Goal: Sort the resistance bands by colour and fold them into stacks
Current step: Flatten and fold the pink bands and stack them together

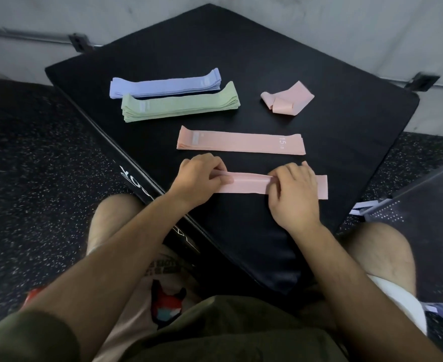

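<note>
The working pink band [243, 184] lies flat along the near part of the padded black table [241, 48], just in front of the finished pink stack [241, 143].

- Left hand [199, 176]: fingers curled, pinching the band's left end.
- Right hand [293, 194]: fingertips pinching the raised far edge; the right end of the band projects past it.

Handling: the band is judged thin, light, limp and stretchy. It will not hold a crease unaided, so grip it at both ends and press it flat.

The loose pink band [288, 97] lies crumpled at the far right. The green stack [181, 104] and lilac stack [165, 84] lie at the far left.

Markings: "15" is printed on the top band of the pink stack. The small character after it is possibly "lb". Pale label patches are illegible.
</note>
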